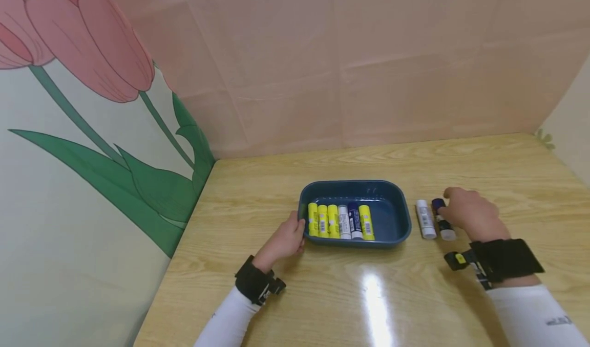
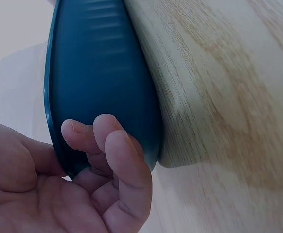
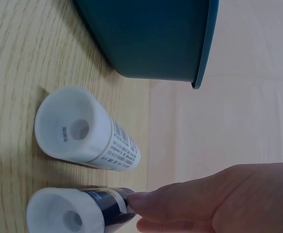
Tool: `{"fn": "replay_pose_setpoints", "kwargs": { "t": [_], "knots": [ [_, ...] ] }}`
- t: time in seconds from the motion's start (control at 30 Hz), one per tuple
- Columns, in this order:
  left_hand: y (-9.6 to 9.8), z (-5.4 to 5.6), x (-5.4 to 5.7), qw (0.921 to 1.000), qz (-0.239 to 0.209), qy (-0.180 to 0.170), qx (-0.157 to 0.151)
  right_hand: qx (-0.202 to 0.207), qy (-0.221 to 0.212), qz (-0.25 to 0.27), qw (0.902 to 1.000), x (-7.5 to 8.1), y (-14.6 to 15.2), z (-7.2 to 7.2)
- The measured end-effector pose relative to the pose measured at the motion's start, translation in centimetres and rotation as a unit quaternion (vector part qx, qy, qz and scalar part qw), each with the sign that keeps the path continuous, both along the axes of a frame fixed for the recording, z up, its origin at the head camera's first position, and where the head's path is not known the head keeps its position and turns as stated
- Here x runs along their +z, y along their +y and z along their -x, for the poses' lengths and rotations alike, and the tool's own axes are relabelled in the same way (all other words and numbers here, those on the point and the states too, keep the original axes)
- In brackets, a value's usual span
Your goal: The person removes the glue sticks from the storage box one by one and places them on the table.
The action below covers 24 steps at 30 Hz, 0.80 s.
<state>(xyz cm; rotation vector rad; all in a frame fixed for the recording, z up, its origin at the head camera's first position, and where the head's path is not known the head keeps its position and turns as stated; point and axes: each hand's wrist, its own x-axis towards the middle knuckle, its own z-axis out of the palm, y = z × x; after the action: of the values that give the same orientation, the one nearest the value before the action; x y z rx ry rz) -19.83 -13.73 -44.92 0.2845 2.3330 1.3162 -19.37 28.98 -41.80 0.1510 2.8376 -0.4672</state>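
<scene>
My left hand [image 1: 285,237] grips the left end of a dark blue tray [image 1: 388,218], its thumb over the rim and its curled fingers [image 2: 127,160] against the outside wall. Inside the tray, several yellow glue sticks [image 1: 323,222], one white glue stick [image 1: 344,223] and one dark blue glue stick [image 1: 355,221] lie side by side. To the right of the tray, my right hand [image 1: 475,215] pinches another dark blue glue stick [image 3: 105,206] near its cap end, with the thumb on its side. This stick lies on the table beside a second white glue stick [image 1: 425,219].
The wooden table [image 1: 258,188] meets a pink cloth backdrop [image 1: 392,76] at the back. A tulip-print sheet [image 1: 92,193] hangs at the left. Bare tray floor shows right of the row of sticks.
</scene>
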Motion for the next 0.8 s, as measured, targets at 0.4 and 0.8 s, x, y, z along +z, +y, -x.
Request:
{"fn": "replay_pose_setpoints", "kwargs": {
  "t": [0.4,0.8],
  "knots": [
    [0.01,0.2,-0.13,1.0,0.005,0.003,0.0,0.002,0.0,0.009,1.0,0.43,-0.14,0.08],
    [-0.06,0.15,-0.07,1.0,0.009,-0.001,0.001,-0.003,-0.006,0.01,0.9999,-0.02,-0.14,0.33]
  ]
}}
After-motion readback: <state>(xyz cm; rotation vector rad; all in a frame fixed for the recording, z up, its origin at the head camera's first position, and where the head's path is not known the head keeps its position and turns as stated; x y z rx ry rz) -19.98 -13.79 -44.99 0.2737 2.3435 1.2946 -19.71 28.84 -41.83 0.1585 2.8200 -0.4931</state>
